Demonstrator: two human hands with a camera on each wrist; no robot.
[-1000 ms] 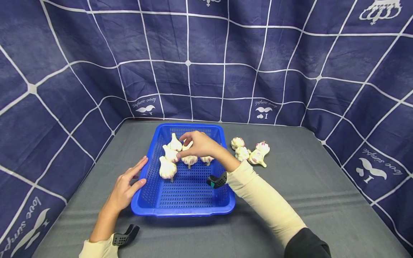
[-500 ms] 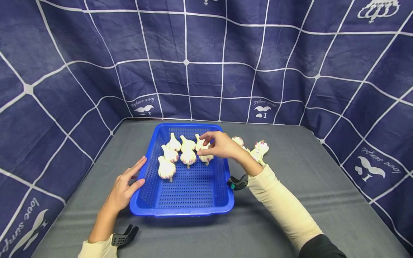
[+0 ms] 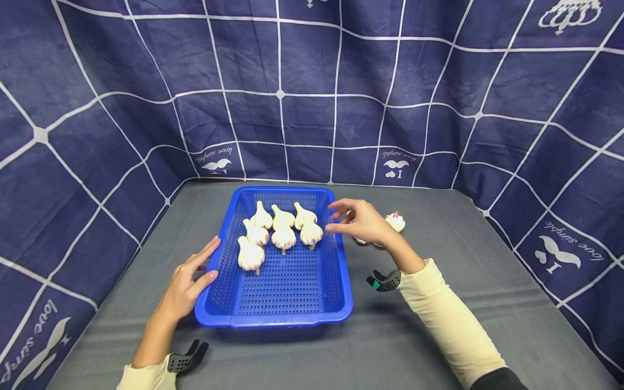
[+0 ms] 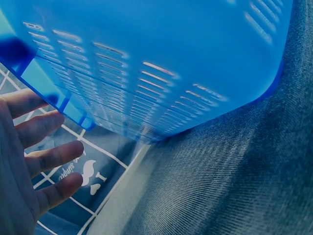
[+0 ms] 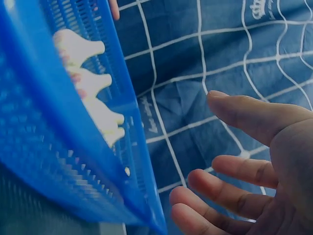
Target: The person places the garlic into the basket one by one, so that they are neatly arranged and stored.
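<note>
A blue plastic basket (image 3: 273,320) with perforated sides sits on the grey cloth. Inside, several white garlic bulbs (image 3: 251,255) with purple streaks lie in its far half. My left hand (image 3: 182,284) rests at the basket's left rim, its fingers extended; the left wrist view shows spread fingers (image 4: 61,159) by the rim. Just past the right rim hovers my right hand (image 3: 365,222), holding nothing. Its thumb and fingers stand apart in the right wrist view. Partly hidden behind it are more garlic bulbs (image 3: 395,221) on the cloth.
A dark blue curtain (image 3: 312,119) with white grid lines hangs behind and along both sides of the grey cloth surface (image 3: 439,227). Each wrist wears a dark band, the right one (image 3: 384,280) beside the basket.
My right hand has moved right, from over the garlic bulbs inside the basket to beyond its right rim, uncovering the bulbs there. My left hand stays at the left rim.
</note>
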